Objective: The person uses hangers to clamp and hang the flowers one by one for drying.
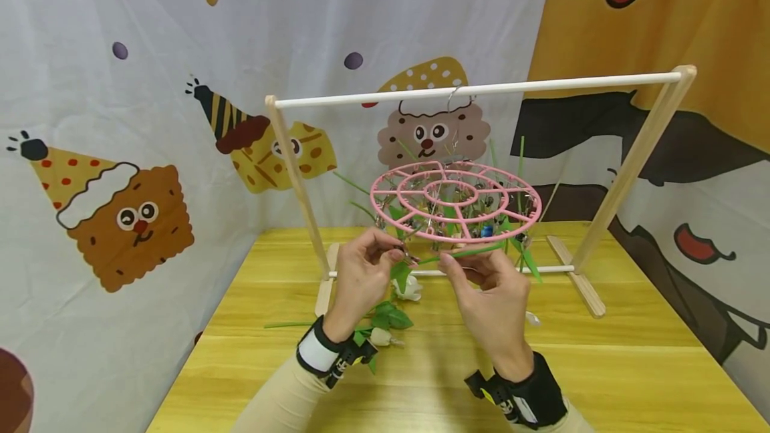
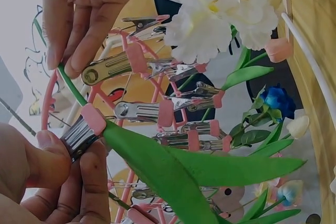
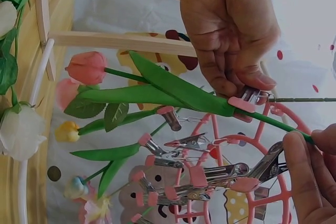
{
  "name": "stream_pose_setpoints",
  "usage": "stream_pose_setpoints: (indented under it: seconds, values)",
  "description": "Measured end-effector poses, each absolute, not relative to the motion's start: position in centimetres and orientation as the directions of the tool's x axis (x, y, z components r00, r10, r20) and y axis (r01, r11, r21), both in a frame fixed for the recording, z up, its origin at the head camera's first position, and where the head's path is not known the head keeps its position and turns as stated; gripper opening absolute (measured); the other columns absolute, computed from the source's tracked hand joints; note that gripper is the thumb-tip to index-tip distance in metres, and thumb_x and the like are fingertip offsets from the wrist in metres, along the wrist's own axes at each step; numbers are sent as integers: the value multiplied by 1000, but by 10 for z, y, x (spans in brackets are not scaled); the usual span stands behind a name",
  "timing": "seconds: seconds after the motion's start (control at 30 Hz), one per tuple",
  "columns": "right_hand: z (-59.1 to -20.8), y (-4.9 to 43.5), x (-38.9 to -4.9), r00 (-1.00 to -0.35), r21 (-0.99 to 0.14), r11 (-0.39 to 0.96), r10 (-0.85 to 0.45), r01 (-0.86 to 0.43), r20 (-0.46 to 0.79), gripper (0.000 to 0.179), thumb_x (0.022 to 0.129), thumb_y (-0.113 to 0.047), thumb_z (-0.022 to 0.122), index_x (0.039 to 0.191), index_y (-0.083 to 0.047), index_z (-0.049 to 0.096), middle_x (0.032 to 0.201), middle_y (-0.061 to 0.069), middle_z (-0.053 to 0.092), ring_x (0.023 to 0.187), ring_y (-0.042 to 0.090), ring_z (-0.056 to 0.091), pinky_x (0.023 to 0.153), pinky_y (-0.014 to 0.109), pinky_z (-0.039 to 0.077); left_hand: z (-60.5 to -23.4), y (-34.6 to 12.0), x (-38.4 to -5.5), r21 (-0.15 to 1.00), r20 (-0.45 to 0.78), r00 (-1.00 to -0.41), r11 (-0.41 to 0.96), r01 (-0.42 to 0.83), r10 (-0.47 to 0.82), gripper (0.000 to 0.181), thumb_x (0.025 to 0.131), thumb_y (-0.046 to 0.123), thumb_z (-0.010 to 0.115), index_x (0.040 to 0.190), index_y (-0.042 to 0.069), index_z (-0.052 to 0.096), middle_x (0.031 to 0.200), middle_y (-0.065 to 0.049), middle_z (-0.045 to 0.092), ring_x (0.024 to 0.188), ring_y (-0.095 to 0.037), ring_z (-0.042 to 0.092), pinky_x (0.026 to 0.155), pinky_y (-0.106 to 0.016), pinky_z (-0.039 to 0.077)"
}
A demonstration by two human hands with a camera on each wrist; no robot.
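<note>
A: What is the left hand [image 1: 365, 266] doing?

B: Its thumb and fingers pinch a metal clip [image 2: 84, 132] with a pink tip at the rim of the pink round hanger [image 1: 455, 200], squeezing it, I judge, so the mouth stays parted for the stem; whether the clip already bites the stem is hard to tell from here.

A: And the right hand [image 1: 488, 286]?

B: Fingertips closed on the green stem [image 3: 273, 121] of an artificial flower, feeding it level into that clip; its long leaf [image 2: 157, 169] trails off to one side.

A: Why so high up?

B: The hanger dangles by its hook from the white rail [image 1: 475, 89] of a wooden rack [image 1: 631, 166], so the flowers already clipped hang head down beneath it; more white flowers [image 1: 385, 326] lie on the yellow table [image 1: 631, 366] below the wrists, within reach.
</note>
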State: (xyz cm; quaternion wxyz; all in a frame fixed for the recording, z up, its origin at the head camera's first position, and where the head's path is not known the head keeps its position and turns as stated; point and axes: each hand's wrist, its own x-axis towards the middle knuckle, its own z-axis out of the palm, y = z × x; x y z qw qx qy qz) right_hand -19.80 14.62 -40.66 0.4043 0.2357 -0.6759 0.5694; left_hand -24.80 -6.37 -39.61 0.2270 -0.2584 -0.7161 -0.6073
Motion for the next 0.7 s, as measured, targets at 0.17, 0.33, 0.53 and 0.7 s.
stream_pose_setpoints:
  seconds: [0.17,0.33,0.53,0.7]
  values:
    - [-408,146,-199,-554,-571,240,138,-785,821,34,94,21,84,126,9,77,103,27,85,94,-1,85,85,22,70,-396,-64,-248,764,625,-774,124,634,103,14,106,-11,74,105,1,81,101,-20,86,89,-28,85,80,-23,67]
    - [-409,146,-199,-547,-562,257,134,-786,826,33,94,20,85,125,9,78,102,25,85,92,-1,85,83,21,70,-397,-65,-249,765,625,-774,114,634,106,15,106,-12,74,105,1,81,102,-20,87,90,-28,86,79,-23,66]
    - [-408,144,-199,-554,-569,249,134,-784,822,32,94,20,85,124,10,77,103,26,86,93,-1,85,85,23,70,-399,-66,-250,784,599,-792,118,610,114,11,108,-6,75,110,3,81,106,-20,87,93,-29,85,78,-21,63]
    - [-407,143,-198,-564,-578,250,134,-777,815,33,94,20,86,124,12,76,104,27,85,95,-3,85,86,23,70,-401,-68,-249,793,578,-803,134,594,144,10,110,4,79,120,1,81,112,-20,86,96,-29,83,79,-21,61]
